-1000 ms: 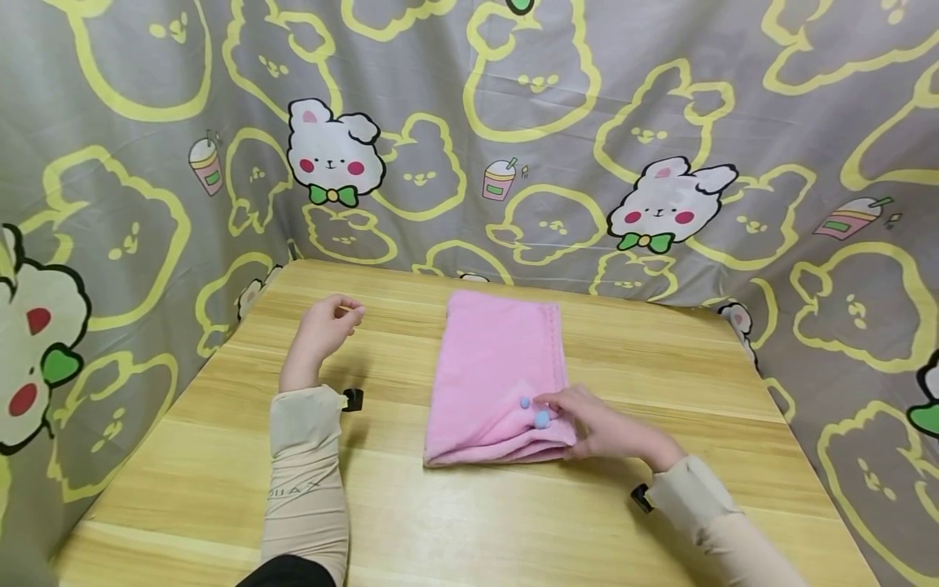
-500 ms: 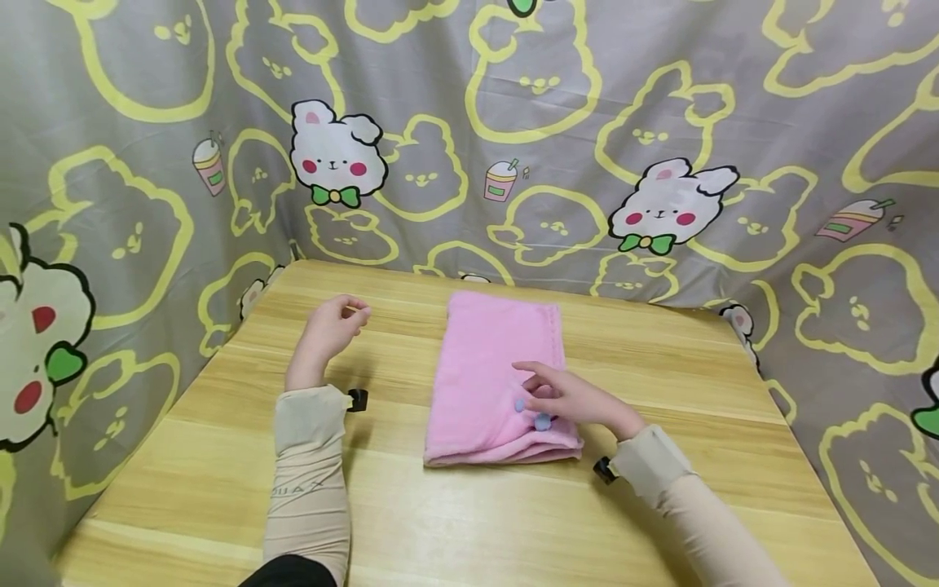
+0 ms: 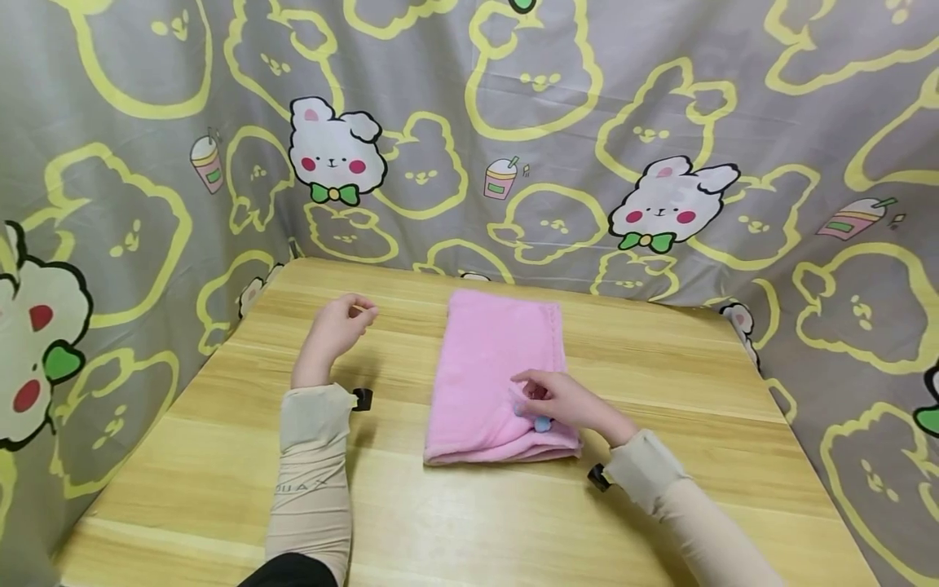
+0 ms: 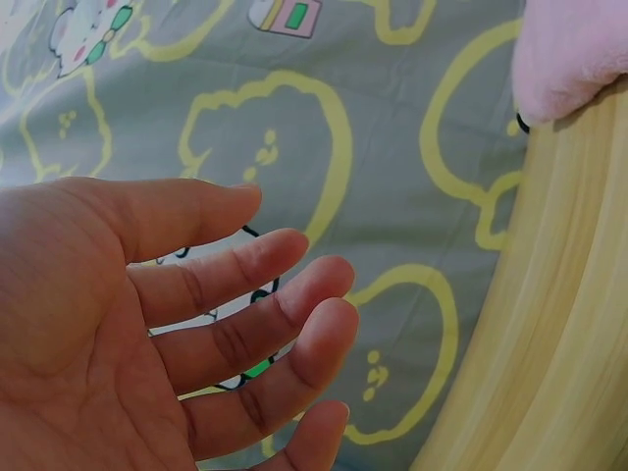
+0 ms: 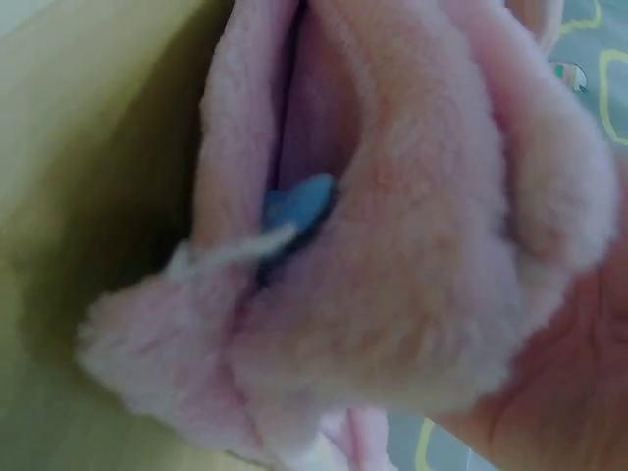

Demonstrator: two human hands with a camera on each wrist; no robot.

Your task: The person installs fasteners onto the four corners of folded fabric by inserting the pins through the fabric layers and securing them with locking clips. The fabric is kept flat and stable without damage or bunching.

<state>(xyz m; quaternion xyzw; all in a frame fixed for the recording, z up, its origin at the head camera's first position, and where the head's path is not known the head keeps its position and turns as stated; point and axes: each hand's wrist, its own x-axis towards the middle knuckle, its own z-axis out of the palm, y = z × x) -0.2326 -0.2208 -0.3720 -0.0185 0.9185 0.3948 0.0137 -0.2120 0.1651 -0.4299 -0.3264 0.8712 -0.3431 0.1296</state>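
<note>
A folded pink plush cloth (image 3: 491,350) lies on the wooden table, with a stitched band along its far right edge. Two round blue buttons sit near its front right corner; one blue button (image 3: 543,424) shows plainly, the other is partly behind the thumb. My right hand (image 3: 568,399) pinches the cloth beside that covered button, fingers curled. Up close in the right wrist view, a blue button (image 5: 304,201) with a pale cord (image 5: 235,253) sits in a fold; the fingertips are hidden. My left hand (image 3: 341,326) is held left of the cloth, relaxed and holding nothing.
The wooden table (image 3: 411,522) carries the cloth at its middle. A grey curtain (image 3: 440,98) with yellow outlines and white rabbits hangs behind and on both sides. Each sleeve cuff has a small black wrist camera (image 3: 597,477).
My right hand has moved left from the cloth's right edge onto the button area, and its fingers have drawn together there. My left hand has drifted slightly right.
</note>
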